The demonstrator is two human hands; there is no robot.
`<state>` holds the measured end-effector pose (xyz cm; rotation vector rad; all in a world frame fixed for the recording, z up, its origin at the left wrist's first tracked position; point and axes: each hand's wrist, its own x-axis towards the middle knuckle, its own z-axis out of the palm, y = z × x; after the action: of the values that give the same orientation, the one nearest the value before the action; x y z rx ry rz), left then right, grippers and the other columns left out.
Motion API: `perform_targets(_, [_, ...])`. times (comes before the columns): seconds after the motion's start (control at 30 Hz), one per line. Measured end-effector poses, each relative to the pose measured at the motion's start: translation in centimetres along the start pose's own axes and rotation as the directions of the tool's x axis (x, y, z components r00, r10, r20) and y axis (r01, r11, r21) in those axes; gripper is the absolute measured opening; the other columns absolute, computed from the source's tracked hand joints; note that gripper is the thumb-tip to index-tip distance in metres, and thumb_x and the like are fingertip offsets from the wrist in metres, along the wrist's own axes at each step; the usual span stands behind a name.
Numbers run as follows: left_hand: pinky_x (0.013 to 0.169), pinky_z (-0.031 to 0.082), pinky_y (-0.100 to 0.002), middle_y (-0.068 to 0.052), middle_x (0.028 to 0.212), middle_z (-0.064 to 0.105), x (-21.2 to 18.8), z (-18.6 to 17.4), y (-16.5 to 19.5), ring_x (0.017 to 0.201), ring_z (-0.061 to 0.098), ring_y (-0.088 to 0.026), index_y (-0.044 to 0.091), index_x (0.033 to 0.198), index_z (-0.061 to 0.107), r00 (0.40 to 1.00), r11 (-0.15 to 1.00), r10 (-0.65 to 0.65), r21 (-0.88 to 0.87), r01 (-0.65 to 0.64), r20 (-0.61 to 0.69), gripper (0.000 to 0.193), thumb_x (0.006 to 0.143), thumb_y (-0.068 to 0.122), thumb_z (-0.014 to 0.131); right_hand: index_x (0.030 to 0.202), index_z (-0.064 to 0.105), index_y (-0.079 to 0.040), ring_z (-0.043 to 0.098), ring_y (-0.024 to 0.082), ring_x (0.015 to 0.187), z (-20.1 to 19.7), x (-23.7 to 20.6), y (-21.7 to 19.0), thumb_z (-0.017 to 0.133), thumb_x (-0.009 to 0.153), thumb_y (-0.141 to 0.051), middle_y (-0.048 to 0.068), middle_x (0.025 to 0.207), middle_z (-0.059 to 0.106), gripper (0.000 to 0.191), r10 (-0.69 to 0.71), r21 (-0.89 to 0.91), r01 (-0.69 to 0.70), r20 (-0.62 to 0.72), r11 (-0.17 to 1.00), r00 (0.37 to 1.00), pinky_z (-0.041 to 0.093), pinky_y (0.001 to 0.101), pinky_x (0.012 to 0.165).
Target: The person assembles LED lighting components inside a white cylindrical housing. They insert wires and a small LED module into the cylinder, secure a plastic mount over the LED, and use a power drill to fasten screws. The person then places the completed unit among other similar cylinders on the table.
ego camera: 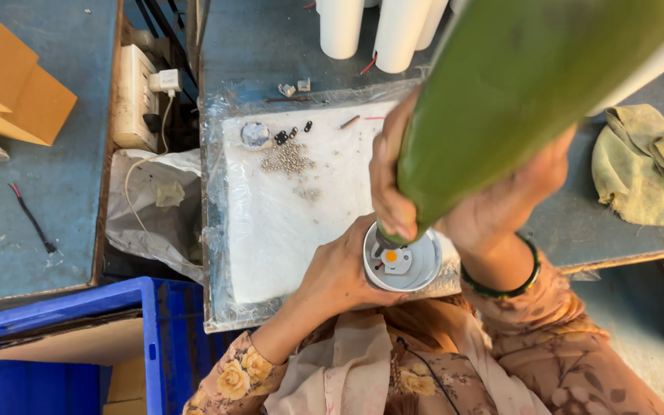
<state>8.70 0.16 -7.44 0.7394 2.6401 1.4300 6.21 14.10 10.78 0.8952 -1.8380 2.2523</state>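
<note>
My left hand [340,273] grips a round white lamp housing [416,269] from the left, at the near edge of the white padded mat [286,223]. Inside the housing lies a small white board with an orange spot. My right hand [455,192] is wrapped around a thick green power screwdriver [524,84] that slants down from the upper right. The tool's tip reaches into the housing at its upper left. A green bangle sits on my right wrist.
A heap of small screws [288,159] and a round cap [255,134] lie on the mat's far left. White tubes [378,27] stand at the back. A yellow rag [643,161] lies right. A blue crate [63,346], cardboard [9,77] and a power strip [136,96] are left.
</note>
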Motion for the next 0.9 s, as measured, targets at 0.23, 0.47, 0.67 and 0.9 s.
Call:
perform_targets(0.23, [0.084,0.059,-0.044,-0.020,0.119,0.071,-0.2,-0.4,-0.1,0.102,0.073,-0.039,0.006,0.143,0.041,0.999,0.999,0.028,0.022,-0.027,-0.026,0.109,0.059,0.052,0.092,0.097,0.042,0.014,0.045,0.025,0.037,0.6,-1.2,-0.2,0.041,0.091,-0.087,0.022,0.062,0.047,0.101,-0.054,-0.029,0.053,-0.020,0.998,0.998,0.041,0.0376,0.035])
perform_targets(0.47, [0.092,0.058,-0.043,-0.013,0.130,0.068,-1.2,-0.2,1.2,0.113,0.070,-0.035,0.013,0.146,0.042,0.999,0.999,0.024,-0.047,-0.025,-0.023,0.104,0.061,0.045,0.092,0.109,0.053,0.009,0.050,0.027,0.045,-4.8,-2.3,0.5,0.036,0.102,-0.075,0.017,0.062,0.055,0.086,-0.202,0.119,0.197,0.026,0.973,0.979,0.044,0.0378,0.044])
perform_targets(0.67, [0.091,0.058,-0.042,-0.010,0.136,0.064,-1.1,0.0,2.1,0.115,0.069,-0.033,0.014,0.144,0.045,0.997,0.998,0.056,-0.022,-0.058,-0.057,0.101,0.060,0.042,0.093,0.109,0.054,0.006,0.057,0.026,0.056,-14.7,-1.4,-2.6,0.052,0.106,-0.047,0.016,0.074,0.059,0.054,-0.271,0.066,0.272,-0.018,0.960,0.962,0.050,0.0386,0.052])
perform_targets(0.9, [0.093,0.058,-0.042,-0.010,0.137,0.063,-1.4,0.2,2.6,0.117,0.069,-0.033,0.012,0.144,0.045,0.996,0.996,0.077,-0.037,-0.079,-0.050,0.099,0.062,0.041,0.093,0.108,0.056,0.003,0.065,0.024,0.069,-15.2,1.1,3.7,0.071,0.110,-0.016,0.014,0.088,0.064,0.024,-0.243,-0.066,0.236,-0.112,0.969,0.964,0.057,0.0394,0.061])
